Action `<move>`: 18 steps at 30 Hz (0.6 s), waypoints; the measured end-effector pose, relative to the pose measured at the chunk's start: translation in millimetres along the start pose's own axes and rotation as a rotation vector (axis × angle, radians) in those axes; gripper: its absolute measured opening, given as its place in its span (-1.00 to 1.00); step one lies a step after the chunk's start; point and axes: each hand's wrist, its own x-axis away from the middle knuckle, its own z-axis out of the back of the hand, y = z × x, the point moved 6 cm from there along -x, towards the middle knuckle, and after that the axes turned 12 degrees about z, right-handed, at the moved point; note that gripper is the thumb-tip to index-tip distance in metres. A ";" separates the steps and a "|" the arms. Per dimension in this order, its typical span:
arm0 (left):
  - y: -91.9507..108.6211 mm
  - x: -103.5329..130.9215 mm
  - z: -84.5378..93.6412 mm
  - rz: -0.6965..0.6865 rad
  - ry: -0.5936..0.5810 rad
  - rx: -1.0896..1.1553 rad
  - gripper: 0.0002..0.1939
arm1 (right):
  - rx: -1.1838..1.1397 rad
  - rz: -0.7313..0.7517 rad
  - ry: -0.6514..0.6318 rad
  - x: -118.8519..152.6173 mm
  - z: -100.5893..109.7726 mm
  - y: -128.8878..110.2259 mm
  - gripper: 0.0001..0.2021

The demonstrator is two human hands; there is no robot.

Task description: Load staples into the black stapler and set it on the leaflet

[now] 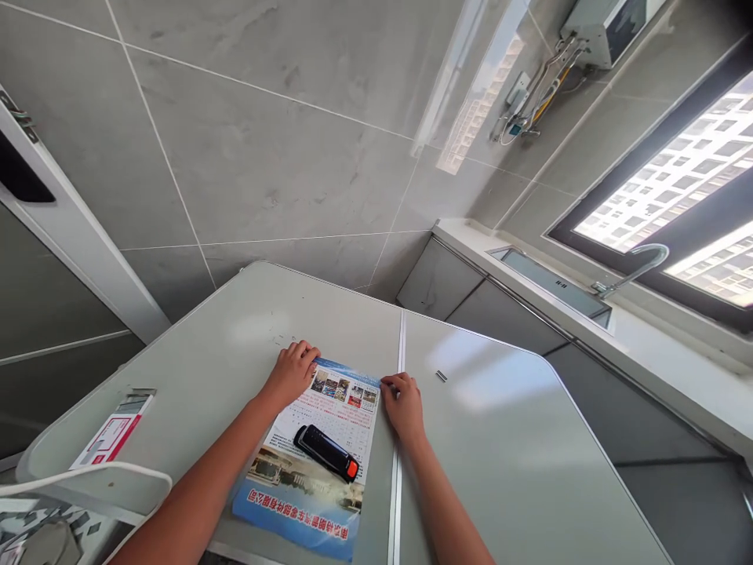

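Note:
A printed flyer with blue bands, small photos and red lettering lies on the table, its print upside down to me. My left hand has its fingers closed at the flyer's far left corner. At the far right corner, the thumb and fingers of my right hand pinch the edge. Between my forearms a black stapler with an orange-red end rests slantwise on the flyer, untouched by either hand. A short strip of staples lies on the table to the right of my right hand.
The pale table has a metal seam just right of the flyer. A red-and-white packet lies at the left edge, near a white chair's rail. Beyond are a tiled wall, a counter with a sink and faucet, and a window.

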 end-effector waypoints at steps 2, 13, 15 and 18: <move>-0.5 0.4 0.2 0.002 0.003 0.016 -0.78 | -0.014 0.025 -0.018 -1.1 -4.4 -2.4 -0.73; -2.2 -1.2 0.0 0.024 -0.020 0.089 -0.75 | -0.084 0.069 -0.016 9.1 -5.5 -1.3 -0.70; -2.5 -1.4 0.0 0.025 -0.017 0.098 -0.75 | -0.101 0.050 -0.027 9.5 -6.1 0.8 -0.67; -3.0 -1.4 -0.4 0.028 -0.014 0.104 -0.75 | -0.088 0.030 0.016 10.0 -3.7 4.5 -0.69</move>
